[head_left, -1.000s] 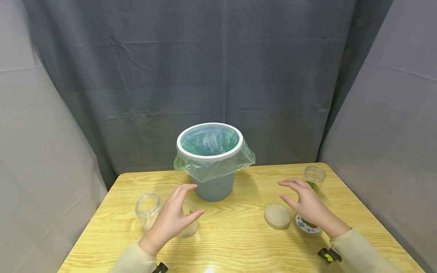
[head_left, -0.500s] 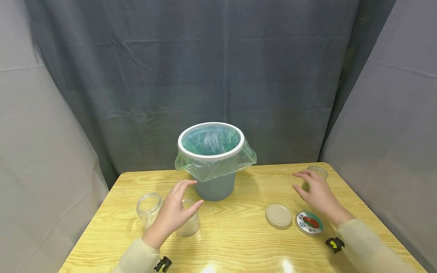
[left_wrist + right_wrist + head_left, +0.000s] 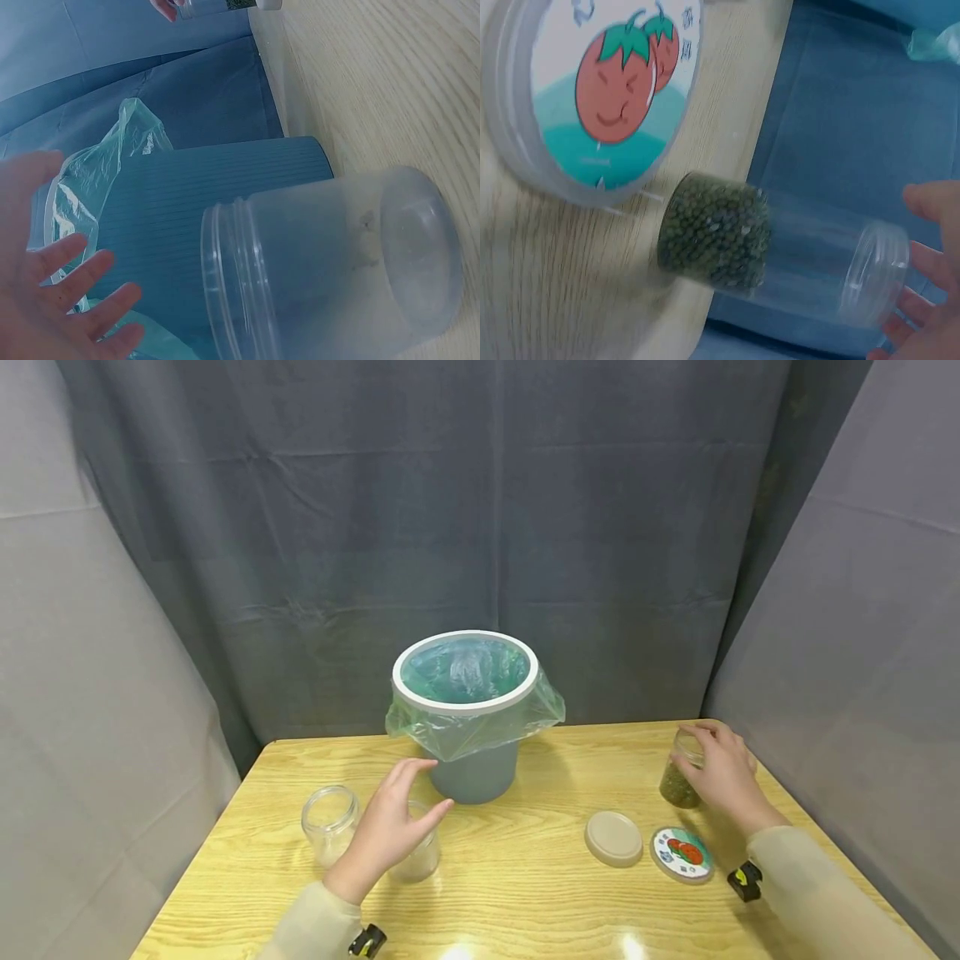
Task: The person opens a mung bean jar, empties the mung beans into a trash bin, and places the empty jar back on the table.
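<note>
In the head view my right hand (image 3: 723, 772) is at the mouth of a clear jar (image 3: 681, 781) partly filled with small green beans, at the table's far right. The right wrist view shows spread fingers (image 3: 928, 307) right at the rim of this bean jar (image 3: 810, 259) and the thumb a little off it. The jar stands upright on the table. My left hand (image 3: 390, 827) hovers with thumb and fingers apart, holding nothing. Close by it stand two lidless clear jars, one to its left (image 3: 330, 835) and one partly hidden behind it (image 3: 420, 856).
A grey bin (image 3: 474, 772) with a white rim and green plastic liner (image 3: 450, 735) stands at the back middle. Toward the right lie a plain beige lid (image 3: 613, 839) and a tomato-printed lid (image 3: 681, 853). Grey curtains (image 3: 480, 527) enclose the wooden table (image 3: 525, 877).
My right hand has moved right and away from me, from above the tomato-printed lid to the bean jar, uncovering the lid. The left hand has stayed almost in place.
</note>
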A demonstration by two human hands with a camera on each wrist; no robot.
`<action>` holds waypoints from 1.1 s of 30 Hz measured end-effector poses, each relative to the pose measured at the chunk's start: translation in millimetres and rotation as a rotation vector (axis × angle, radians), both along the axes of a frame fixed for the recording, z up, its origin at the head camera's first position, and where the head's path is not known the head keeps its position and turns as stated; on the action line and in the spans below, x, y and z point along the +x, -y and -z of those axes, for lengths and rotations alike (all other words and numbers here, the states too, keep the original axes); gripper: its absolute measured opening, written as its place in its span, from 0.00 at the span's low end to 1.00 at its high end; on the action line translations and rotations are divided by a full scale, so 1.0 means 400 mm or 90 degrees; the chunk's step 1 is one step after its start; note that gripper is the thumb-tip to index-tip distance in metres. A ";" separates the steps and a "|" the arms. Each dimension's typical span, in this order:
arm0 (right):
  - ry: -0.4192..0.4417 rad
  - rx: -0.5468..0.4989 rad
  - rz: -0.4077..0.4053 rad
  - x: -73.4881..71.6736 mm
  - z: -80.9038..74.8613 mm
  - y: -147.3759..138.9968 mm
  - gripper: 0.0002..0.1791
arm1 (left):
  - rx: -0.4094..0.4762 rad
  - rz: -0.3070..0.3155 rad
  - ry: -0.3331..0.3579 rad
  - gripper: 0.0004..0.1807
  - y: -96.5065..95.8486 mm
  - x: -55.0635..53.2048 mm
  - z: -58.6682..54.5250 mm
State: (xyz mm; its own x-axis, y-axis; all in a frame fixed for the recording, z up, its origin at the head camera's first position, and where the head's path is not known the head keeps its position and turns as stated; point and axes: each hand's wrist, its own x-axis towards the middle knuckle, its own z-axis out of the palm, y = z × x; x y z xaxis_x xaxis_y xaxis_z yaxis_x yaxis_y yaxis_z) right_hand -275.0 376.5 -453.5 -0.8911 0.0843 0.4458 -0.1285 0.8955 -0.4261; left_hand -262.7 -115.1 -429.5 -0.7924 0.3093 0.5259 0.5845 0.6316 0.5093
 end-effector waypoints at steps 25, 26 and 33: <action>0.106 -0.047 -0.006 -0.034 0.023 -0.066 0.51 | -0.019 -0.001 0.029 0.35 -0.012 0.002 0.018; 0.105 -0.049 -0.005 -0.033 0.022 -0.065 0.52 | -0.019 -0.001 0.029 0.35 -0.012 0.002 0.019; 0.088 -0.054 0.001 -0.024 0.018 -0.057 0.51 | 0.017 -0.004 0.071 0.34 -0.007 -0.005 0.018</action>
State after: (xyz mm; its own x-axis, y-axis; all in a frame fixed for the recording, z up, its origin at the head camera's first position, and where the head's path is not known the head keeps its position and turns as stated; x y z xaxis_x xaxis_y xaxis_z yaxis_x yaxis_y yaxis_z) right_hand -284.6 399.3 -460.7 -0.9432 0.1181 0.3105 -0.0622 0.8555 -0.5141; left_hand -264.5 -112.1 -436.7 -0.8484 0.2913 0.4420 0.5192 0.6209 0.5873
